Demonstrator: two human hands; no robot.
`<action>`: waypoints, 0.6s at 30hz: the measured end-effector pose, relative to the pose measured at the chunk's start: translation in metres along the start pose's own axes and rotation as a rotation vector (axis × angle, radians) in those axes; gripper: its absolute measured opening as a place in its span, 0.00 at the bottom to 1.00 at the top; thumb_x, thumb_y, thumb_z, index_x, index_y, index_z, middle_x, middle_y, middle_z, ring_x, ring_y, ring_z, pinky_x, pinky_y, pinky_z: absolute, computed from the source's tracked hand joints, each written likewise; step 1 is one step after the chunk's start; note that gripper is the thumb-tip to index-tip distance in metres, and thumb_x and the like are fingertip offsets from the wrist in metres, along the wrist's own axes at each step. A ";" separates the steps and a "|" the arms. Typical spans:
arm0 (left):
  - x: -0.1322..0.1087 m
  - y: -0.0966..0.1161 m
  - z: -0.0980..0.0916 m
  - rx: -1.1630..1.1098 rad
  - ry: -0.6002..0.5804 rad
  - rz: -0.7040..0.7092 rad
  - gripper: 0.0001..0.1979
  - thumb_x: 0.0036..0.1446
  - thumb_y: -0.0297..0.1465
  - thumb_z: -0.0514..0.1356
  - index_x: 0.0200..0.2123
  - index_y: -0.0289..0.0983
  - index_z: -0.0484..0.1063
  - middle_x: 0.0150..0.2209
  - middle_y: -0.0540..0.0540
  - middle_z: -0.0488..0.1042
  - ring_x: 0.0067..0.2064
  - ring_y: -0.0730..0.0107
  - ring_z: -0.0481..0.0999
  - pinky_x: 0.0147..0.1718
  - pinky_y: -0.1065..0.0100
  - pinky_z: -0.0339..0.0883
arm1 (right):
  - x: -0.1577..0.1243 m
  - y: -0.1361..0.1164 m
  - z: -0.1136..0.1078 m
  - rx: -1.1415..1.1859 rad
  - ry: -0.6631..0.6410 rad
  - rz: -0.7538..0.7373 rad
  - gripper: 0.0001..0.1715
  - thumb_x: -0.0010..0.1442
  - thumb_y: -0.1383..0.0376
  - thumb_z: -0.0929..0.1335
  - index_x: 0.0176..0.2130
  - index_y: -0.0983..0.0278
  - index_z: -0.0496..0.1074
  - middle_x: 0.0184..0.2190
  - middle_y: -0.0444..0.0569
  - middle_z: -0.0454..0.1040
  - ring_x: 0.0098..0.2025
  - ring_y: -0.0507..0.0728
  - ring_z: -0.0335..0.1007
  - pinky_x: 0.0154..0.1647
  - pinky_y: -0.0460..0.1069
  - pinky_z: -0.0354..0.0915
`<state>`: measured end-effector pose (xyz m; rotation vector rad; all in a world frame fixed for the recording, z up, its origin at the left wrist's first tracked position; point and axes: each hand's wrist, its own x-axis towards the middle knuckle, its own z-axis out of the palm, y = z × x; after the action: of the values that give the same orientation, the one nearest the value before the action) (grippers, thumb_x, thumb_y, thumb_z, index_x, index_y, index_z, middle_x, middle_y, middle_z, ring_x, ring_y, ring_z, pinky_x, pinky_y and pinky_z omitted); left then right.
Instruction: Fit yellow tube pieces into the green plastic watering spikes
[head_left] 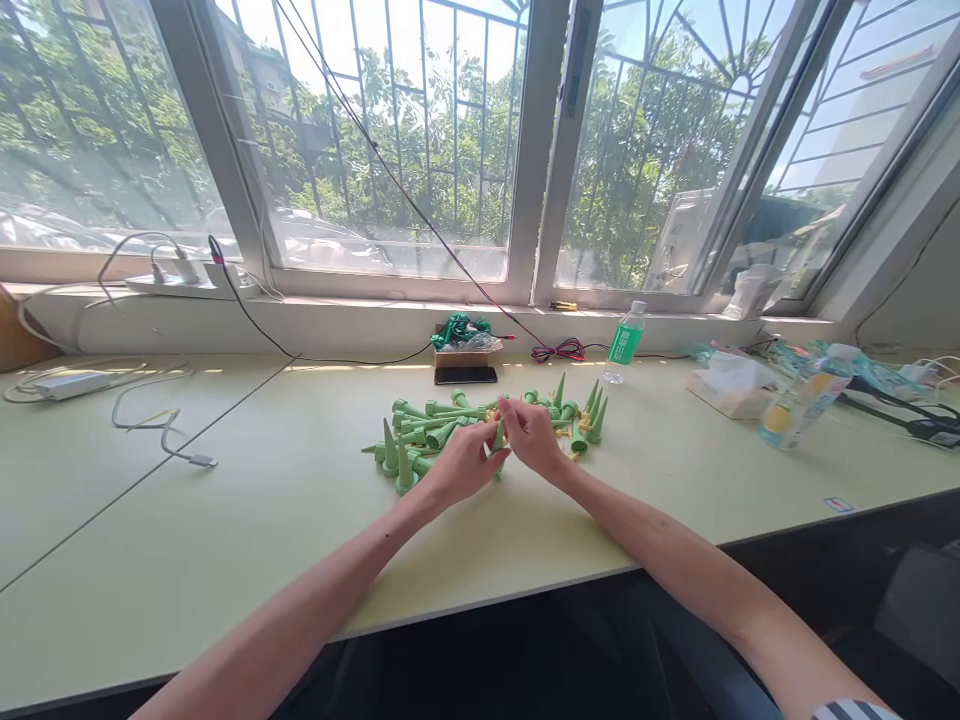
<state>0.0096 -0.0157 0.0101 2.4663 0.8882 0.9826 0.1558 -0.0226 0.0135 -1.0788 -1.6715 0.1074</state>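
Note:
My left hand (466, 462) is closed around a green plastic watering spike (499, 436), held over the middle of a pile. My right hand (531, 434) meets it from the other side, thumb and forefinger pinched at the spike's upper end; whether a small part sits between those fingertips is hidden. To the left lie several more green spikes (442, 432), some on their sides, while a few stand point up, like the front spike (405, 470). More upright spikes (596, 418) are on the right, among small yellow pieces (564, 430).
Behind the pile are a black phone (466, 375) and a small cardboard box (469, 355) holding green material. A water bottle (625, 343), a tissue box (731, 385) and a juice bottle (806, 400) stand rightward. A cable (169, 435) lies on the left of the table (285, 540).

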 end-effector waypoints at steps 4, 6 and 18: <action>0.000 0.000 0.000 0.019 -0.018 -0.013 0.05 0.53 0.30 0.57 0.27 0.37 0.65 0.26 0.52 0.68 0.23 0.74 0.67 0.26 0.70 0.60 | -0.001 -0.003 -0.002 0.032 -0.018 -0.030 0.29 0.68 0.54 0.55 0.22 0.63 0.66 0.16 0.42 0.62 0.21 0.49 0.57 0.26 0.45 0.56; 0.000 0.002 0.000 0.021 -0.018 -0.010 0.01 0.52 0.28 0.57 0.29 0.37 0.67 0.28 0.51 0.70 0.23 0.75 0.66 0.25 0.70 0.61 | -0.002 -0.004 -0.002 0.014 -0.039 -0.054 0.26 0.66 0.54 0.59 0.23 0.63 0.67 0.16 0.42 0.63 0.20 0.49 0.56 0.25 0.45 0.55; 0.000 -0.002 0.000 -0.004 -0.023 -0.088 0.06 0.54 0.31 0.57 0.36 0.37 0.68 0.29 0.50 0.73 0.23 0.73 0.69 0.25 0.70 0.61 | -0.001 -0.001 -0.001 -0.024 -0.062 -0.127 0.18 0.64 0.58 0.62 0.26 0.63 0.66 0.21 0.44 0.66 0.25 0.51 0.57 0.29 0.46 0.57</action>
<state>0.0085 -0.0142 0.0087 2.4079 0.9769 0.9231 0.1559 -0.0242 0.0141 -0.9933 -1.7968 0.0392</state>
